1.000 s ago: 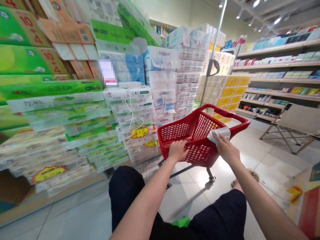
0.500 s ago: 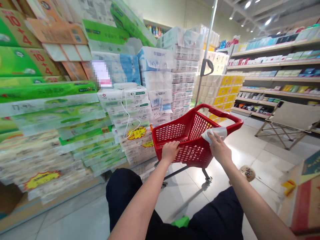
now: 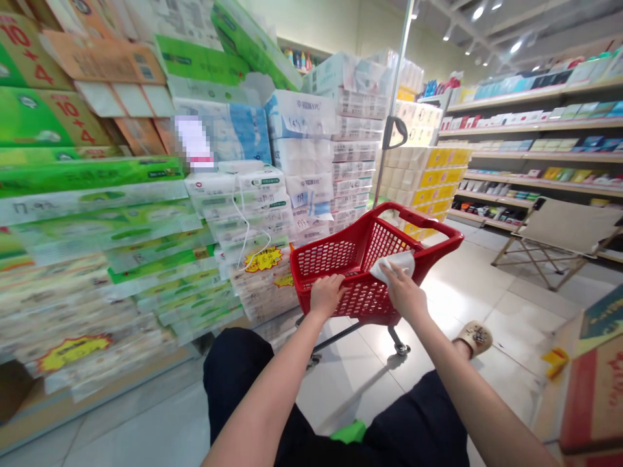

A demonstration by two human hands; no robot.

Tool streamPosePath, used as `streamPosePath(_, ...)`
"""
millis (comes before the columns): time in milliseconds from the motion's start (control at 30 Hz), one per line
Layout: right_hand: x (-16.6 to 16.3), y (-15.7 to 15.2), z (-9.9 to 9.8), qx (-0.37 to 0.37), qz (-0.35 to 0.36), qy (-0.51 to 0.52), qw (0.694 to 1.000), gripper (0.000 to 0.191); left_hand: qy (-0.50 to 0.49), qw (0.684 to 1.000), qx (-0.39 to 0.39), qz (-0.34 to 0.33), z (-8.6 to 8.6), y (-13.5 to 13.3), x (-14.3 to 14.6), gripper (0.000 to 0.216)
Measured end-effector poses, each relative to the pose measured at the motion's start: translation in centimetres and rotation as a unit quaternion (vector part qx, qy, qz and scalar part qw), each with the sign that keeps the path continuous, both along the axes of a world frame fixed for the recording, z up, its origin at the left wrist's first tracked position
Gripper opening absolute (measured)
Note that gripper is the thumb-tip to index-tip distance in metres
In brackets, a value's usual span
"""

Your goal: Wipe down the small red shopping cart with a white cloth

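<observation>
A small red plastic shopping cart (image 3: 368, 301) with perforated walls stands between my knees on a metal wheeled frame. My left hand (image 3: 325, 296) is closed over the near rim of its basket, fingers hooked inside. Under my right hand (image 3: 407, 295) a crumpled white wipe (image 3: 405, 262) is pressed against the same rim, farther right towards the handle (image 3: 433, 224). The basket holds nothing that I can see, though part of its floor is hidden.
Stacked tissue packs (image 3: 160, 220) rise close on the left and behind the cart. A metal pole (image 3: 396, 71) with a black grip stands behind it. A folding chair (image 3: 567, 224), stocked shelves (image 3: 530, 123) and a cardboard box (image 3: 594, 395) are on the right.
My right hand has slid the white wipe leftward along the rim, closer to my left hand. My left hand keeps its hold on the basket. The view has shifted slightly.
</observation>
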State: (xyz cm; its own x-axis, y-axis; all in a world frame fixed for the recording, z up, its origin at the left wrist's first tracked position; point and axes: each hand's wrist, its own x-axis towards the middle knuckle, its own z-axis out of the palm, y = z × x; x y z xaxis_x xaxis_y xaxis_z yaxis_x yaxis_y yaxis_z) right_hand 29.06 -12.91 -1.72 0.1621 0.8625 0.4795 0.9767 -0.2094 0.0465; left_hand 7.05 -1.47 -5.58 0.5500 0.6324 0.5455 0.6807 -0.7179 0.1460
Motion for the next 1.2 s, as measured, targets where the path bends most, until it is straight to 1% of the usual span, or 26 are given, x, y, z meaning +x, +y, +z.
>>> streamPosePath(100,-3.5,0.6,-1.3,-0.01,0.05,-0.011,0.999,0.072,0.014,1.0,-0.001,0.005,0.2,-0.1,-0.2,0.023)
streamPosePath(167,-3.7,0.6,-1.3,-0.017,0.065,-0.02,0.998,0.072,0.02,1.0,-0.003,0.008,0.4,-0.2,-0.3,0.023)
streamPosePath(233,-2.0,0.4,-0.6,-0.018,0.052,-0.02,0.998,0.071,0.024,1.0,-0.006,0.01,0.5,-0.2,-0.4,0.023)
streamPosePath(367,2.9,-0.2,1.3,0.006,-0.014,0.0,1.0,0.07,0.023,1.0,-0.008,0.009,0.5,-0.5,-0.2,0.027)
streamPosePath(433,3.4,-0.2,1.5,0.016,-0.033,0.009,0.999,0.07,0.022,1.0,-0.011,0.013,0.6,-0.6,0.0,0.028)
streamPosePath(467,2.8,-0.1,1.4,0.016,-0.034,0.013,0.999,0.069,0.022,1.0,-0.013,0.016,0.6,-0.7,0.2,0.028)
streamPosePath(533,0.4,0.4,0.6,0.008,-0.019,0.02,1.0,0.067,0.025,0.999,-0.016,0.02,0.7,-0.9,0.4,0.026)
streamPosePath(600,-2.9,0.9,-0.5,-0.004,0.015,0.021,1.0,0.066,0.028,0.999,-0.018,0.018,0.9,-1.0,0.6,0.024)
streamPosePath(667,-5.4,1.2,-1.3,-0.022,0.053,0.016,0.998,0.069,0.031,0.999,-0.021,0.012,1.0,-1.0,0.6,0.022)
streamPosePath(733,-6.0,1.2,-1.4,-0.035,0.078,0.01,0.996,0.07,0.034,0.999,-0.022,0.01,1.0,-0.9,0.5,0.021)
streamPosePath(767,-5.5,1.1,-1.2,-0.039,0.081,0.008,0.996,0.07,0.035,0.999,-0.022,0.012,0.9,-0.9,0.4,0.021)
streamPosePath(833,-3.2,0.7,-0.4,-0.041,0.065,0.007,0.997,0.069,0.034,0.999,-0.021,0.013,0.9,-0.9,0.3,0.023)
streamPosePath(933,0.9,0.0,1.0,-0.027,0.007,0.012,1.0,0.068,0.025,1.0,-0.013,0.01,0.7,-1.0,0.3,0.026)
streamPosePath(1000,2.1,-0.3,1.5,-0.019,-0.021,0.015,0.999,0.068,0.02,1.0,-0.008,0.009,0.6,-1.1,0.4,0.027)
streamPosePath(1033,1.8,-0.3,1.6,-0.02,-0.027,0.016,0.999,0.068,0.019,1.0,-0.007,0.01,0.6,-1.1,0.6,0.027)
streamPosePath(1100,-0.3,0.0,1.2,-0.028,-0.021,0.02,0.999,0.067,0.02,1.0,-0.005,0.013,0.6,-1.3,0.8,0.026)
streamPosePath(1200,-5.2,0.6,0.1,-0.054,0.036,0.025,0.998,0.067,0.026,0.999,-0.004,0.021,0.6,-1.5,1.2,0.02)
